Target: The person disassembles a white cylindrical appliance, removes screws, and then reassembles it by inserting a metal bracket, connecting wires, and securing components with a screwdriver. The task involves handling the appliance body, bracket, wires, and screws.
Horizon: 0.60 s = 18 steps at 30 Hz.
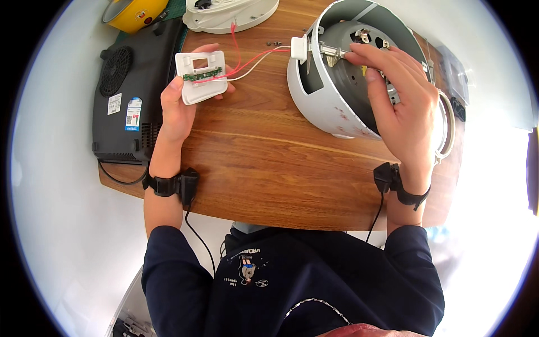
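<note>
In my left hand (178,106) is a small white plastic control panel (197,96), its back facing up, with fingers and thumb gripping its edges. A narrow green circuit board (203,74) sits across it. Red and white wires (254,60) run from the board toward the open rice cooker body (331,112), which lies with its underside up. Over the cooker's left rim, my right hand (401,84) has its fingertips closed on the inner end of a metal switch lever (331,51). A white plastic button (299,49) caps the lever's outer end. My palm hides part of the cooker's inside.
A black induction cooker (126,95) lies underside up at the left. Behind stand a white round cover (230,17) and a yellow pot (126,14). Small screws (273,43) lie on the wooden table (269,180). A clear plastic box (453,70) sits at the far right.
</note>
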Tool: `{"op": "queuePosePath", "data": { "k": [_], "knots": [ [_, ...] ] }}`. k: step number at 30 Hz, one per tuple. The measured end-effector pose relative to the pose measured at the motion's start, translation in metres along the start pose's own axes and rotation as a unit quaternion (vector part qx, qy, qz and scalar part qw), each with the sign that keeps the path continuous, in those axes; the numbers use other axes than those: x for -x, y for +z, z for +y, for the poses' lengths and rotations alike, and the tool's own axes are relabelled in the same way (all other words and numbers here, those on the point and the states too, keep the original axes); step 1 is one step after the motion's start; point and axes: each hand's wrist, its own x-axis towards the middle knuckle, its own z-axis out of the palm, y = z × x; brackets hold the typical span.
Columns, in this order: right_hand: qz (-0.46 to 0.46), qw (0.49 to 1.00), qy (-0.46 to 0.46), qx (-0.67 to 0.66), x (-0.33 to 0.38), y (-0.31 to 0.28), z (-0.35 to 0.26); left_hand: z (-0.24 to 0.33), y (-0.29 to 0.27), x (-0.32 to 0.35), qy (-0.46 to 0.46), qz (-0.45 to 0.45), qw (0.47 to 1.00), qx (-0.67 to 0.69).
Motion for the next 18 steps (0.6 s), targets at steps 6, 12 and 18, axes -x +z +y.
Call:
{"op": "queuePosePath", "data": {
  "k": [6,12,18],
  "knots": [
    [0.001,1.0,-0.003,0.001,0.0,0.0,0.0,-0.001,0.011,0.001,-0.001,-0.017,1.0,0.006],
    [-0.002,1.0,-0.004,0.0,-0.002,0.0,-0.001,-0.01,0.021,0.002,0.009,-0.062,0.998,0.02],
    [-0.005,1.0,0.005,-0.004,-0.002,0.001,-0.003,-0.017,0.03,0.006,0.061,-0.051,0.995,-0.067]
  ]
}}
